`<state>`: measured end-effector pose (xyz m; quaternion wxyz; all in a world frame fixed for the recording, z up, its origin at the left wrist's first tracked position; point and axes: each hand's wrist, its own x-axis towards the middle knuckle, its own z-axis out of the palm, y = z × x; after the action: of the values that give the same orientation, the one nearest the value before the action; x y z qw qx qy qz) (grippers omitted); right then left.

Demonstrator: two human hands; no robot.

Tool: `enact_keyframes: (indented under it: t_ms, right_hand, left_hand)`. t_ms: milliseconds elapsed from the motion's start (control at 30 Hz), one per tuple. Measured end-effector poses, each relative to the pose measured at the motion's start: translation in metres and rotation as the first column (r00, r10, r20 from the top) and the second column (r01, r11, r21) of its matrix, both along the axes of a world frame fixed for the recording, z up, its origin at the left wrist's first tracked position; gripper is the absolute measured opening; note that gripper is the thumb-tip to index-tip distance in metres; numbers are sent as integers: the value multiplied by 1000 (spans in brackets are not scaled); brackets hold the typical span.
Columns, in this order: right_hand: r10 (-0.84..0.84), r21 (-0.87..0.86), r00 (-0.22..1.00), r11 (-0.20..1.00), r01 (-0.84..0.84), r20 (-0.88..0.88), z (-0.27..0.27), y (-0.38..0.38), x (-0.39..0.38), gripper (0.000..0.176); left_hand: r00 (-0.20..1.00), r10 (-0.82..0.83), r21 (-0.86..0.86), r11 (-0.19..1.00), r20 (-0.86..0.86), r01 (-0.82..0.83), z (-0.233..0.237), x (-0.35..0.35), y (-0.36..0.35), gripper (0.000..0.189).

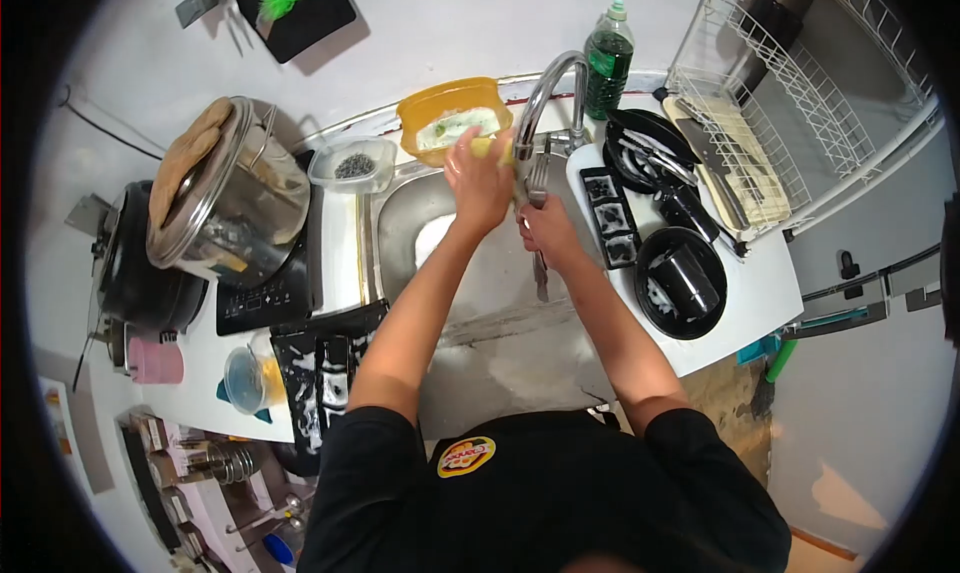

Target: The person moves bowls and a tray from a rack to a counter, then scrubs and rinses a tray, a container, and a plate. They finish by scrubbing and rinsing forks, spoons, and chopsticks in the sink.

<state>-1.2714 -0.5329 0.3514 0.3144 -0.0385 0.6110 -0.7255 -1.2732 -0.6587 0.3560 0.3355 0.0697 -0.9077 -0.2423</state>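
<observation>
My left hand (478,185) is closed around a yellow sponge (493,150), just in front of the orange tub (411,119) with white suds in it. Beside it, over the sink (400,228), my right hand (548,233) grips a fork (538,181) with its tines up. Other slim cutlery seems to be bunched with the fork, and handle ends (541,281) stick out below the fist. The curved faucet (540,88) rises right behind both hands. Something white and round lies in the basin, partly hidden by my left forearm.
Soapy black dishes (650,148) and a black bowl (715,318) holding a black cup stand on the right counter, near a wire rack (800,83). A green soap bottle (608,63) is behind. To the left are a large steel pot (265,188) and a clear box (375,178) with a scourer.
</observation>
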Motion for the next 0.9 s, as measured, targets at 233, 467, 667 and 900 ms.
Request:
enact_keyframes:
  t_ms: [233, 467, 667, 900]
  right_hand:
    - [45, 219, 988, 976, -11, -149, -6, 10, 42, 7]
    - [164, 425, 658, 868, 258, -735, -6, -5, 57, 24]
    - [248, 455, 693, 881, 130, -677, -4, 5, 89, 20]
    - [128, 414, 713, 877, 244, -690, -5, 12, 62, 14]
  left_hand:
    - [936, 64, 476, 872, -345, 116, -49, -6, -33, 23]
    - [995, -13, 980, -174, -104, 100, -48, 30, 24, 45]
    - [853, 521, 524, 734, -28, -432, -71, 14, -38, 62]
    - [990, -141, 986, -165, -10, -13, -25, 45, -16, 54]
